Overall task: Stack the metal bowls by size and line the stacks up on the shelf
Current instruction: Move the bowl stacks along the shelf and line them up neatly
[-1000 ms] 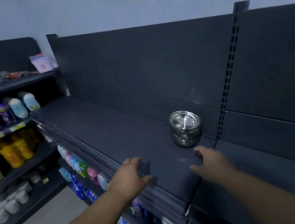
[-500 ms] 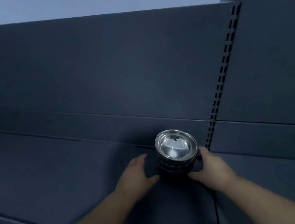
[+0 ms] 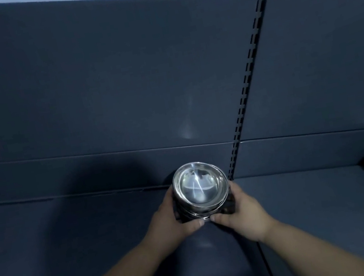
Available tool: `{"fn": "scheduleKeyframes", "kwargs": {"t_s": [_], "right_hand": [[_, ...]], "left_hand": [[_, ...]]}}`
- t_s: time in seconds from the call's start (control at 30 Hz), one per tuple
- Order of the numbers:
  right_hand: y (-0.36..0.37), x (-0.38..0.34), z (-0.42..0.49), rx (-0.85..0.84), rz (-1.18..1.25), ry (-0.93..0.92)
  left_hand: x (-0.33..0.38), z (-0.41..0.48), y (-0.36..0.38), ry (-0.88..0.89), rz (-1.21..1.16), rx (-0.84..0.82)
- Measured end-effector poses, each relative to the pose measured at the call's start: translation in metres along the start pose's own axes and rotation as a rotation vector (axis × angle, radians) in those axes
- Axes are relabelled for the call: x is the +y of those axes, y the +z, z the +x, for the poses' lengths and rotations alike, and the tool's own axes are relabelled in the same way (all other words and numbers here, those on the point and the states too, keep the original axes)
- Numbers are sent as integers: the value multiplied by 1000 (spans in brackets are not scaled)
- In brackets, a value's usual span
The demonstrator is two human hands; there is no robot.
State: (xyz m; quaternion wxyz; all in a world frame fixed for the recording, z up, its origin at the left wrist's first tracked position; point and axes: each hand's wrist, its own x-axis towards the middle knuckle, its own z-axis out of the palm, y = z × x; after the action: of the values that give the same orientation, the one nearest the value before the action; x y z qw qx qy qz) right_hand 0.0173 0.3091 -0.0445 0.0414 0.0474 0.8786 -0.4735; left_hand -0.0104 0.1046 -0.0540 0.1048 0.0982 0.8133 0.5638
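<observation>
Both the left hand (image 3: 175,214) and right hand (image 3: 242,207) have just closed around the bowl stack (image 3: 201,189) at frame centre, ready to reposition it on the shelf (image 3: 71,230)

On the dark shelf (image 3: 73,242) the left hand (image 3: 171,222) and the right hand (image 3: 244,209) clasp a stack of metal bowls (image 3: 201,189) from 9 and 3 o'clock. The thumbs touch at 6 o'clock. A slotted upright (image 3: 246,82) rises behind.

L hand (image 3: 171,222) + R hand (image 3: 242,210) cupped inward, thumbs touching
</observation>
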Motion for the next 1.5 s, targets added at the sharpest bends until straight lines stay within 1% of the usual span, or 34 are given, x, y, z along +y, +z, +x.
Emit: {"fn": "scheduleKeyframes", "kwargs": {"t_s": [0.07,0.23,0.4,0.5,0.6,0.77,0.97,1.1,1.27,1.37,1.5], "right_hand": [[-3,2,-9,10,28,-9],[-20,12,-40,49,91,-30],[-55,30,-94,90,132,-43],[-85,46,-137,126,120,-41],[-119,72,-184,172,134,-23],[-178,123,-260,224,148,22],[-236,176,-316,304,136,92],[-263,198,-323,336,163,127],[-292,219,-297,360,165,142],[-304,224,-269,337,223,143],[-317,223,-226,273,265,149]], "left_hand": [[5,-7,5,12,-23,5],[25,-33,25,58,15,30],[56,-71,70,93,-5,38],[73,-97,111,123,-30,17],[91,-123,158,140,-57,-43],[108,-154,250,86,-153,-178],[123,-170,342,99,-150,-239],[135,-156,380,95,-154,-303],[135,-111,412,99,-144,-295],[140,-81,417,90,-158,-298],[153,-49,410,103,-83,-286]]}}
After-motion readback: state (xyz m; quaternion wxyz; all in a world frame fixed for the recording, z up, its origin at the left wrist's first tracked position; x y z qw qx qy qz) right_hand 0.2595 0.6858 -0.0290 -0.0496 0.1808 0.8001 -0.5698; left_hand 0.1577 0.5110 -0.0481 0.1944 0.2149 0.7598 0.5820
